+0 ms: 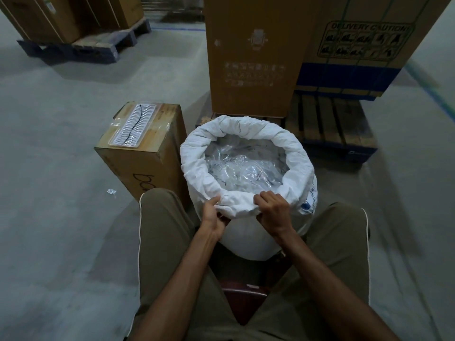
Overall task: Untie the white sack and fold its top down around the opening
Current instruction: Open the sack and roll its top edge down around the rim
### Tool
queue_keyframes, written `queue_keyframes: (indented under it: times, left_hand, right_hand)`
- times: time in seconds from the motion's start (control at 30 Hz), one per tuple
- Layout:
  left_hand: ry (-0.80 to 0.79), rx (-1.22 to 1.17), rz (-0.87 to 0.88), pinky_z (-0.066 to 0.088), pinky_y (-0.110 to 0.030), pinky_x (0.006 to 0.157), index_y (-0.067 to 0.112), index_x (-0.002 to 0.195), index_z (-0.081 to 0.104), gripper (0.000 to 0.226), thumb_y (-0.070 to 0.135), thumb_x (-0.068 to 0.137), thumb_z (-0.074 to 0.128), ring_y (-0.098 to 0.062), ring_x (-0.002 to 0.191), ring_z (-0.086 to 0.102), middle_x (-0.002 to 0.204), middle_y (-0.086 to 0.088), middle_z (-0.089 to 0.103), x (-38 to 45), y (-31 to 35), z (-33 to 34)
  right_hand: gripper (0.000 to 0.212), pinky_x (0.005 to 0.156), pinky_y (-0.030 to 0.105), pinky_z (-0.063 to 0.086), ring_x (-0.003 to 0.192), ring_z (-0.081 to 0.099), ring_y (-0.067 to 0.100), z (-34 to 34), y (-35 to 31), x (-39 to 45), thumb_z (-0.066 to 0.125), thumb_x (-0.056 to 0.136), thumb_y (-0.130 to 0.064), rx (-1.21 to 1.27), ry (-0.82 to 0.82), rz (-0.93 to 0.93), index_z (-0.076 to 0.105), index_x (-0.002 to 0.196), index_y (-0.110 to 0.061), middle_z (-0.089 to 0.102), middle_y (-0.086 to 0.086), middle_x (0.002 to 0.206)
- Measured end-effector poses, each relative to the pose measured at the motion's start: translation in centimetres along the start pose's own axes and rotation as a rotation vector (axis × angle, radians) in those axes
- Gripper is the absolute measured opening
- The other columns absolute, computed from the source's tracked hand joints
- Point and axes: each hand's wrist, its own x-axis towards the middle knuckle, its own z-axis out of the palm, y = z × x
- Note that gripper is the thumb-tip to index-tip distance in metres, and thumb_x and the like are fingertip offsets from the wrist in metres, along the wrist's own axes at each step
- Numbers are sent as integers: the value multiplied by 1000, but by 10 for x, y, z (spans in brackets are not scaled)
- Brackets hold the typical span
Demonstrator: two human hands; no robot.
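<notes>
From the head camera, the white sack (248, 232) stands upright on the floor (61, 168) between the seated person's knees, just in front of a dark red stool (243, 301); its mouth is open and its top is rolled down into a thick cuff (290, 143) all round the opening; clear plastic packets (243, 168) fill the inside. The left hand (215, 215) grips the near edge of the cuff, thumb on top and fingers (222, 221) curled underneath; the right hand (272, 210) pinches the same near edge just beside it, knuckles up, fingers curled over the fabric. Touching the sack's left side is a low cardboard box (147, 158) with a white ridged tray (136, 124) lying on its top; behind the sack a tall carton (253, 57) stands on a wooden pallet (332, 124); a small scrap of clear wrapping (111, 192) lies on the floor to the left.
</notes>
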Motion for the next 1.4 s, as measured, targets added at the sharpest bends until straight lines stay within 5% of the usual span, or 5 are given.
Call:
queue_keyframes:
  times: [0.1,0.2,0.47,1.0,1.4]
  left_hand:
    - [344,646,677,44,-33,99,8,141,41,86,27,68,82,-23,121,50,140,-13,46,-17,-7,-11]
    - [-80,1423,1406,27,-44,121,13,144,45,82,32,68,69,-26,141,36,144,-8,42,-21,-9,-11]
    - [-594,2133,861,50,-33,83,26,129,60,79,60,58,69,-25,102,65,110,-1,72,17,37,42]
    - [-588,2018,1235,40,-31,56,26,110,59,60,30,52,74,-20,70,58,87,5,55,52,4,14]
    - [-435,1913,942,39,-31,63,24,92,51,35,30,67,75,-32,86,67,86,-3,69,35,-2,29]
  right_hand:
    - [35,50,30,30,52,52,26,11,-5,-2,73,45,3,-53,32,36,53,64,-17,53,2,60]
    - [33,51,30,28,51,53,26,20,-11,-3,78,53,-3,-73,108,76,52,62,-21,52,1,58]
    - [29,51,33,34,60,54,27,17,3,-16,70,58,0,5,175,37,56,74,-19,55,1,67]
    - [53,79,42,54,94,66,24,0,27,29,80,73,-21,-69,-464,-101,57,120,-29,66,-1,107]
    - [40,76,32,38,85,57,21,40,24,-15,74,48,-14,203,35,71,62,86,-20,60,-3,81]
